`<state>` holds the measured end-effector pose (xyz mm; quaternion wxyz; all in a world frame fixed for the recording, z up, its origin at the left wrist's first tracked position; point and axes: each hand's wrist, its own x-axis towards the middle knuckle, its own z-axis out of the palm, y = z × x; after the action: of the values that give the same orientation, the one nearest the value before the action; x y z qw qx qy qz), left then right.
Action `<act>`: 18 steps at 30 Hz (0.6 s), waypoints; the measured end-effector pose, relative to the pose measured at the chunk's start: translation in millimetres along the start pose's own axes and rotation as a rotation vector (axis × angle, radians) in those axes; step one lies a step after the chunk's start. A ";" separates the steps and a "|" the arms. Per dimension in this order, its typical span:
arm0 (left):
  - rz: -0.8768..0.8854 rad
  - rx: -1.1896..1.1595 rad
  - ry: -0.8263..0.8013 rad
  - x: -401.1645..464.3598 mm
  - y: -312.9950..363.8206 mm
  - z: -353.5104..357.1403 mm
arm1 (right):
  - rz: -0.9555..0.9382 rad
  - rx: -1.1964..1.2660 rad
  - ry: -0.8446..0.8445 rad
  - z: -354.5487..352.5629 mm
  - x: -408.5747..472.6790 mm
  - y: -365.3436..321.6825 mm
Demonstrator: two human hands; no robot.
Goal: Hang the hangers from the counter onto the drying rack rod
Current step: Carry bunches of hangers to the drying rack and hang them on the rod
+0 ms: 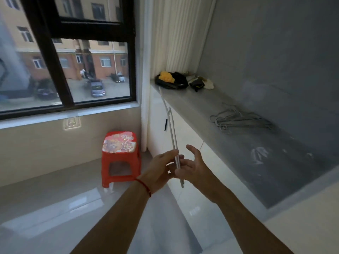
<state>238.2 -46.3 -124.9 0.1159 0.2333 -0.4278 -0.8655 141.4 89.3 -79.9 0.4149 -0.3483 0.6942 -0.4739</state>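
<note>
Nearest: left hand [161, 169] pinching white hanger [173, 136] edge-on, hook end pointing up and away; right hand [194, 165] released, fingers spread, palm just beside lower end. Remaining hangers [240, 120] heaped on grey table [256, 149], well apart. Drying rack rod not in view. Advised: settle grip near hook neck, turn hook mouth toward rod before lifting, support frame with right hand against swinging. Red stool [120, 154] standing beneath window.

Two hands, left hand [161, 169] and right hand [194, 166], share one white hanger [171, 129]; one tangled pile of hangers [240, 119], number unclear, on one counter [211, 109]; one red stool [120, 156].
</note>
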 end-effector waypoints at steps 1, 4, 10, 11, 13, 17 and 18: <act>0.016 0.000 0.039 -20.2 -1.2 -6.8 | -0.013 -0.046 -0.041 10.2 -8.1 0.3; 0.076 0.034 0.175 -89.7 -9.2 -27.6 | -0.101 -0.150 -0.111 44.2 -34.9 8.7; 0.128 -0.029 0.463 -239.0 -37.7 -55.1 | -0.290 -0.092 -0.247 134.9 -89.2 14.0; 0.128 -0.068 0.505 -263.2 -43.6 -61.0 | -0.307 -0.077 -0.262 152.9 -95.3 14.5; 0.125 -0.121 0.607 -312.7 -55.3 -70.5 | -0.317 -0.069 -0.303 189.9 -111.9 12.9; 0.114 -0.165 0.809 -416.4 -75.4 -94.0 | -0.383 -0.142 -0.474 264.5 -154.1 2.4; 0.104 -0.181 0.843 -442.5 -80.4 -100.7 | -0.403 -0.169 -0.523 283.7 -164.8 -1.4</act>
<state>671.2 110.4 -106.9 0.3439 0.5335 -0.2766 -0.7215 466.7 128.6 -96.7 0.4468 -0.6213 0.5183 -0.3817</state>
